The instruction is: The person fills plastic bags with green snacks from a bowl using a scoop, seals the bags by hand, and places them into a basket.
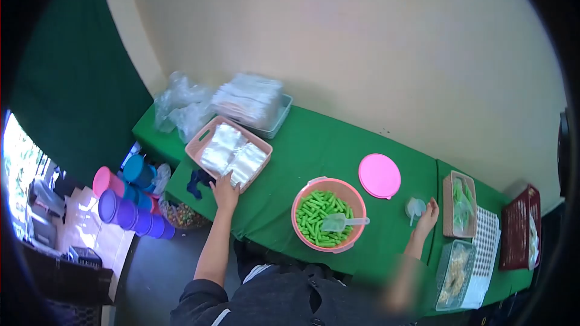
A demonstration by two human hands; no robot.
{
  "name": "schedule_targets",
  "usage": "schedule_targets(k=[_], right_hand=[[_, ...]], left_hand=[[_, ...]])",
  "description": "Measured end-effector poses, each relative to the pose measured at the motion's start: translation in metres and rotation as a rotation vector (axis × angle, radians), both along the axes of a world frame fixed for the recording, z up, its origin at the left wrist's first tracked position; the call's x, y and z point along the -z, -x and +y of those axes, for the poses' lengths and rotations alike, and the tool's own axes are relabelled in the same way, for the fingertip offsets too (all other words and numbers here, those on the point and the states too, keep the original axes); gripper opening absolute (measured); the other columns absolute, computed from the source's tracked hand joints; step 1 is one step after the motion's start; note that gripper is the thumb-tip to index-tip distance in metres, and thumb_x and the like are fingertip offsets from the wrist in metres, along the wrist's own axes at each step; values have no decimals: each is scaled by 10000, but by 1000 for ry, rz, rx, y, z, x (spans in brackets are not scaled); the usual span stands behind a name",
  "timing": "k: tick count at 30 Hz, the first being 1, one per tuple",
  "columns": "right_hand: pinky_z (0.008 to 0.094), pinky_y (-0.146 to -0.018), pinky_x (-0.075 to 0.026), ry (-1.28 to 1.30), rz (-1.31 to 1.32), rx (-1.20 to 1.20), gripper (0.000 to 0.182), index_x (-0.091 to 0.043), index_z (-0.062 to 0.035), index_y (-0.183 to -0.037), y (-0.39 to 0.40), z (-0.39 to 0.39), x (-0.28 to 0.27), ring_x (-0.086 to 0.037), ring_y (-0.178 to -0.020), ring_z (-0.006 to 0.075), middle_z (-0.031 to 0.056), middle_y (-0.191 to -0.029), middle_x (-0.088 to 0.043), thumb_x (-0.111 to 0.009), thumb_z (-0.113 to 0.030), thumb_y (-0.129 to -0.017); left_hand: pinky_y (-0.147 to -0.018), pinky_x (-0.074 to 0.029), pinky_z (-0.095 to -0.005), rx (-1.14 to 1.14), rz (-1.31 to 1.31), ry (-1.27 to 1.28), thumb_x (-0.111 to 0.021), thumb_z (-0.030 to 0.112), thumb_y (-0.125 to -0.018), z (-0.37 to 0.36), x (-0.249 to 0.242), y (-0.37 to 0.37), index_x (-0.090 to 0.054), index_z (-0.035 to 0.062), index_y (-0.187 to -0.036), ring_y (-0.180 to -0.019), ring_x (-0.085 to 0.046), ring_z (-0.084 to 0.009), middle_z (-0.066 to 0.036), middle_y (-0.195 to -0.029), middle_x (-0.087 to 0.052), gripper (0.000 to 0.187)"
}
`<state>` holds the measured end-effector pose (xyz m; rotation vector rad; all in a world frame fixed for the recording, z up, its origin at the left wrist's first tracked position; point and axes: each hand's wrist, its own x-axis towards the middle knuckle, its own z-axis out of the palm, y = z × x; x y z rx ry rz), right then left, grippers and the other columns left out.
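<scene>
Left hand (225,192): fingers spread, at near edge of clear bags (246,163) in peach basket (258,140), left on table (314,139). Right hand (428,217): loosely open beside small clear cup (415,206). Risk: several bags snagging together, cause thin film clinging. Bags' long axis: near-left to far-right; mouth end unclear.

A beige wall (338,42) rises behind the green-covered worktop (314,139); daylight enters left, beyond a dark green curtain (66,78).
</scene>
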<state>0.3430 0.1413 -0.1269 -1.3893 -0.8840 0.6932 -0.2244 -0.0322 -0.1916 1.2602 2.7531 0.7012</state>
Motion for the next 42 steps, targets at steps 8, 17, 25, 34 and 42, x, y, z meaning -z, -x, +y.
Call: schedule_targets(k=[8,17,25,34,42], right_hand=[[325,-982,-383,-6,-27,-203,270,-563,-21,-1198,70,-7,-16,-500,-1154,188,97,-1236,-552,-475,-98,-956],[337,-980,-387,-68,-125,-333,244,-585,-13,-1161,102,-27,-36,-511,-1130,194,102,-1179,-583,-493,-91,-949],[287,-830,-464,87,21,-975,271,-590,11,-1184,186,-77,-67,-596,-939,148,74,-998,-653,-523,-154,-980],[240,-709,-464,170,14,-1193,188,-631,31,-1014,212,-107,-69,-580,-743,89,16,-778,-617,-574,-139,-954],[249,-745,-457,-88,-251,-846,181,-600,-2,-1056,222,-122,-72,-530,-828,92,13,-881,-560,-583,-146,-949]], left_hand=[[-1082,-6,-701,-214,-109,24,-817,248,-674,26,-21,24,-582,108,-1217,-1265,-454,-314,-102,-1144,-630,609],[-852,-531,-400,-96,-485,-448,-656,168,-882,12,-46,26,-686,54,-1104,-981,-645,-279,-153,-1087,-675,251],[-852,-541,-327,313,-1535,-830,-652,86,-896,-8,-95,-122,-570,24,-962,-933,-655,-173,-118,-1089,-661,123],[-959,-465,-312,639,-1739,-793,-725,4,-799,-21,-124,-160,-292,27,-1433,-1141,-570,-201,-145,-1231,-588,768],[-973,-473,-359,350,-1402,-846,-729,-96,-736,-7,-114,-162,-513,33,-975,-880,-632,-137,-87,-907,-648,347]])
